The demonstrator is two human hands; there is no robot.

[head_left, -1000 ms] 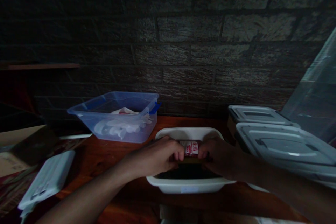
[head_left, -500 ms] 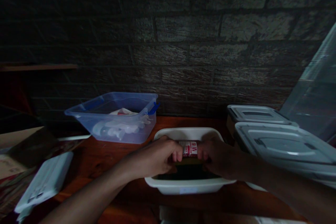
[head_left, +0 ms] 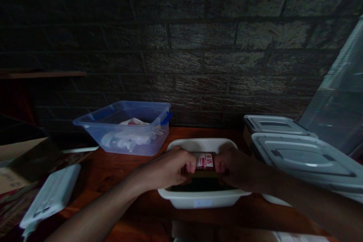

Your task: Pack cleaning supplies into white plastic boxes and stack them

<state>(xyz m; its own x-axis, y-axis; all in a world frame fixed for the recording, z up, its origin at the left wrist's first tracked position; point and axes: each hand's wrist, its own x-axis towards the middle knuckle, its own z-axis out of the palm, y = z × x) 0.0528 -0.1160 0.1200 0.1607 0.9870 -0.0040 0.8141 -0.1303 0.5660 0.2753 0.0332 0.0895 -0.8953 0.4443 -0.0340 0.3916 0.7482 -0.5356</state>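
Between my two hands is a small red-and-white packet (head_left: 206, 160) with printed lettering. My left hand (head_left: 178, 166) is closed on its left end, thumb and curled fingers pinching the edge. On the opposite end my right hand (head_left: 231, 164) grips it the same way, though this hand lies in shadow. Both hands are over a white plastic basin (head_left: 204, 198), which stands on the wooden table. The basin's inside is dark, with a dim yellowish thing (head_left: 205, 174) just below the packet; its kind cannot be made out.
A clear blue plastic bin (head_left: 127, 132) with white items inside stands back left. Grey-lidded storage boxes (head_left: 306, 155) are at the right. A white power-bank-like block (head_left: 52, 193) and a cardboard box (head_left: 22, 162) lie at the left. A dark brick wall (head_left: 187, 64) rises behind.
Both hands keep hold of the packet over the basin. Its printed face has tilted slightly, and the whole view has shifted a little.
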